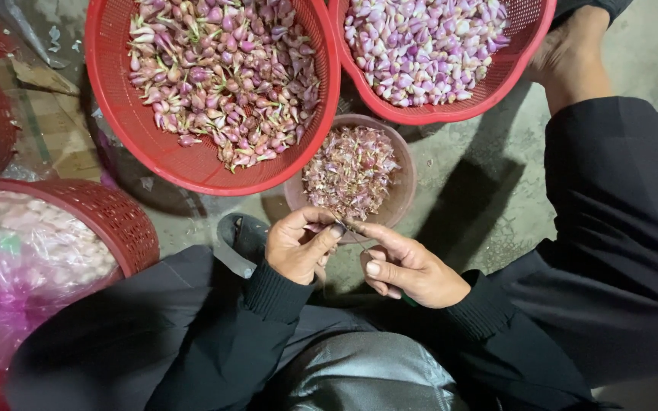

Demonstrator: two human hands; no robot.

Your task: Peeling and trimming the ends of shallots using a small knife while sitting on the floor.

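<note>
The left hand (297, 247) and the right hand (407, 266) are seen just below centre, fingertips meeting over the near rim of a small pink bowl (404, 190). A small shallot (338, 226) is pinched between the left thumb and forefinger, the remaining fingers curled in. The right fingers are clenched around something with a green end at 5 o'clock of the hand; what it is cannot be told. The bowl, at 12 o'clock from the hands, is filled with purple skins and trimmings. Beyond it, at 11 o'clock, a large red basket (154, 144) of untrimmed shallots is set; at 1 o'clock, a second red basket (496, 84) of peeled cloves. At 9 o'clock a red basket lined with a plastic bag (108, 213) is seen. A bare foot (573, 53) rests at 2 o'clock.
</note>
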